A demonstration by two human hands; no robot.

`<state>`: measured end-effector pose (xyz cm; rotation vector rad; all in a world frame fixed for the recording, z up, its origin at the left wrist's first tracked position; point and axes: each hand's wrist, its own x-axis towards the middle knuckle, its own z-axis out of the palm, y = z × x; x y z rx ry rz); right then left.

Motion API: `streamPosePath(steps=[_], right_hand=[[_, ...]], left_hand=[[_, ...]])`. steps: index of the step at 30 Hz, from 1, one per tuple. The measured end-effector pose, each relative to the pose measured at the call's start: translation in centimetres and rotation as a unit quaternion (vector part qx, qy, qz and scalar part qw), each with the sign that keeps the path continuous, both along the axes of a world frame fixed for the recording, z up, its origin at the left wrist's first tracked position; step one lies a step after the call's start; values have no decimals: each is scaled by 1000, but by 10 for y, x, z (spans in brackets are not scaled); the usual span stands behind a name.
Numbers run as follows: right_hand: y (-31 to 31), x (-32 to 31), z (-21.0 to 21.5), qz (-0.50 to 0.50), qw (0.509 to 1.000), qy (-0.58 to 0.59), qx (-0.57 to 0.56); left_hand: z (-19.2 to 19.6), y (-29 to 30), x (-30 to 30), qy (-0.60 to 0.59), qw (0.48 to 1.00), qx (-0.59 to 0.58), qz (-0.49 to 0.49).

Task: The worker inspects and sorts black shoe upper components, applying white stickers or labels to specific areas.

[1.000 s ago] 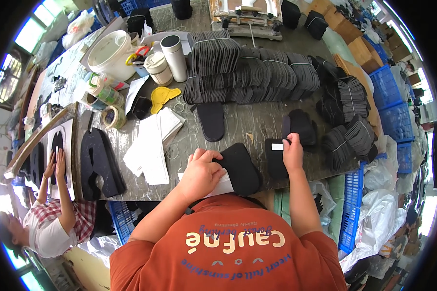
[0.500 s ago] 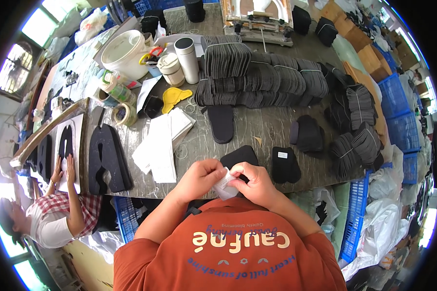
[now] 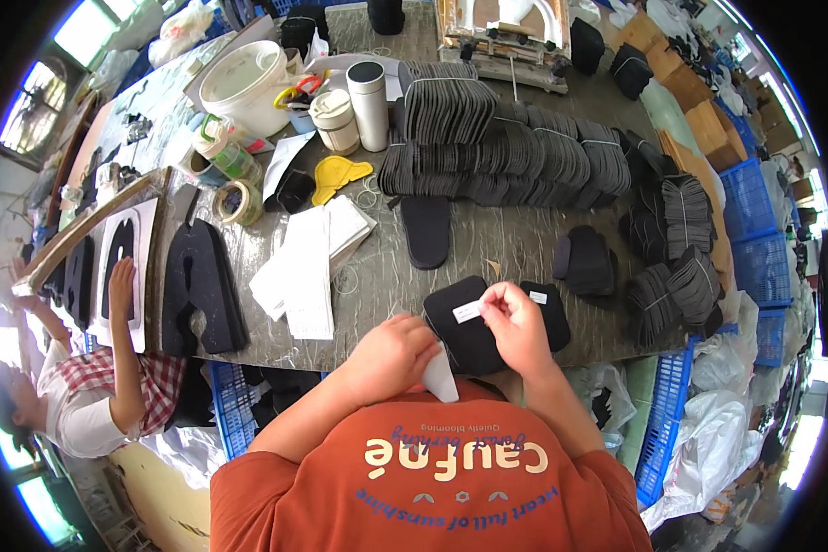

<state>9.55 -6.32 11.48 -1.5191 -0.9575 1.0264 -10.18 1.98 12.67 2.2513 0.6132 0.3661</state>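
My right hand (image 3: 517, 331) pinches one end of a small white label (image 3: 467, 312) between thumb and finger. The label lies over a black insole-shaped pad (image 3: 451, 345) at the table's near edge; whether it touches the pad I cannot tell. Closed around a piece of white backing paper (image 3: 441, 377), my left hand (image 3: 391, 359) stays just left of that pad, close to my shirt. Partly behind my right hand is another black pad (image 3: 553, 320) bearing a white label (image 3: 537, 297). A single black insole (image 3: 428, 237) lies farther up the table.
Bundled dark insoles (image 3: 515, 161) form a long row across the table, with more bundles (image 3: 685, 216) at right. White papers (image 3: 308, 267), a yellow piece (image 3: 339, 177), a steel flask (image 3: 368, 106) and tape (image 3: 239, 204) lie left. A co-worker's hand (image 3: 121, 290) is over a framed board (image 3: 138, 267).
My hands have come apart. The right one has moved right with a label to above the black pad; the left keeps the paper. The co-worker's hands have separated.
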Motion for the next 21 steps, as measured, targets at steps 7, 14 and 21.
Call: streamPosePath(steps=[7, 14, 21], right_hand=[[9, -4, -28, -42, 997, -45, -43], [11, -6, -34, -41, 996, -66, -42], [12, -7, -34, -52, 994, -84, -48]], left_hand=[[-14, -8, 6, -58, 995, 68, -55], [-16, -8, 6, -53, 996, 60, -52], [-15, -7, 10, -26, 995, 69, -60]])
